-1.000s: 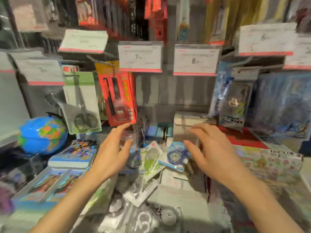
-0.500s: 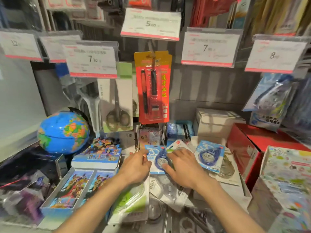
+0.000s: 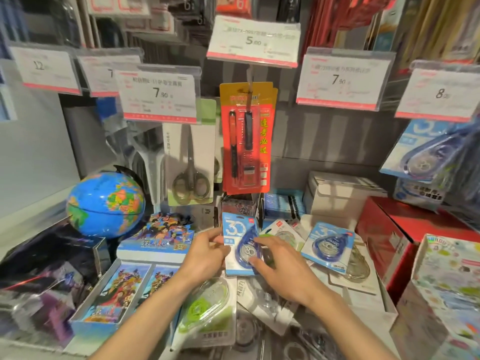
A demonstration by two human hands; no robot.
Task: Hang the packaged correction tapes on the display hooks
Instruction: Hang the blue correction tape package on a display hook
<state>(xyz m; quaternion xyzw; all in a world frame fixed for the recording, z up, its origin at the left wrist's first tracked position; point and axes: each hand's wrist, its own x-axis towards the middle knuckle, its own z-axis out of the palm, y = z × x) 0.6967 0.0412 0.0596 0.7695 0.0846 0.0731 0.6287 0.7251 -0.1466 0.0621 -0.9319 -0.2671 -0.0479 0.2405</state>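
Note:
A blue packaged correction tape [image 3: 235, 229] stands upright over the pile of stock, held between both hands. My left hand [image 3: 205, 255] pinches its left edge. My right hand [image 3: 279, 263] grips its right side, fingers over the blister. Another blue correction tape pack [image 3: 328, 245] lies flat to the right, and a green one [image 3: 207, 307] lies under my left forearm. More blue packs [image 3: 426, 154] hang on a hook at the right under the 8 price tag [image 3: 439, 94].
Red pen packs [image 3: 245, 141] and scissors [image 3: 191, 165] hang at the centre behind price tags. A globe [image 3: 106, 203] stands at the left beside boxed card sets [image 3: 158, 237]. A white carton [image 3: 337, 196] and a red box [image 3: 389, 237] sit at the right.
The view has tilted down and closer to the pile. Both hands went from pressing on the pile to lifting one blue correction tape pack upright.

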